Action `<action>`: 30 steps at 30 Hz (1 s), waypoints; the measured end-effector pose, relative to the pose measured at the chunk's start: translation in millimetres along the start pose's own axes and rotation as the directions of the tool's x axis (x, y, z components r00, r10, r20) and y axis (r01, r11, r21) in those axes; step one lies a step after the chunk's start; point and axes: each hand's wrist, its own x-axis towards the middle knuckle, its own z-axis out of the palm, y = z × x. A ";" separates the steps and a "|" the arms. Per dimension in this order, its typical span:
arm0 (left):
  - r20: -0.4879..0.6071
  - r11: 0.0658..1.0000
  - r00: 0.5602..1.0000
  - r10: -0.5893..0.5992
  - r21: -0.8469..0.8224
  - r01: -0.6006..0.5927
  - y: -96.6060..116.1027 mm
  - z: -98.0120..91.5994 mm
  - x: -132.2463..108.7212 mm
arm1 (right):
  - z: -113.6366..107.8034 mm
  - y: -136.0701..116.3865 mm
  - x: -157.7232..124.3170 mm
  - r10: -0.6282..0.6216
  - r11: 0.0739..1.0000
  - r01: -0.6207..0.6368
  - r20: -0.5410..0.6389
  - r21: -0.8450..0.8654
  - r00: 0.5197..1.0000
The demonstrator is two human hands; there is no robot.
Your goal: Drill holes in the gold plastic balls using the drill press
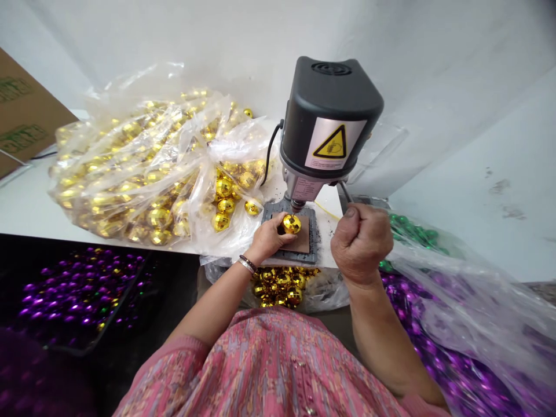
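Note:
My left hand [270, 236] is closed round a shiny gold faceted ball [291, 223], thumb and fingers at its sides. The ball sits on a brown board [302, 242] over the grey base plate [314, 255] of a bench drill press [332, 110]. Just above the ball is the drill's chuck [297, 205]; its bit reaches the ball's top, though how deep I cannot tell. To the right, my right hand [362, 240] makes a fist around the drill press lever [346, 192], most of which the hand hides.
A large clear bag of gold balls [130, 174] covers the white table [26, 202] at left. More gold balls [282, 286] lie in a bag below the table edge. Purple balls [65, 289] fill a dark crate at lower left. Bagged purple [434, 347] and green balls [414, 231] are at right.

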 end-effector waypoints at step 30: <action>0.050 0.956 0.986 0.160 -0.256 -0.143 -18.1 -45.8 -36.6 | 7.5 2.2 70.7 0.321 0.937 -0.321 0.025 0.137 0.947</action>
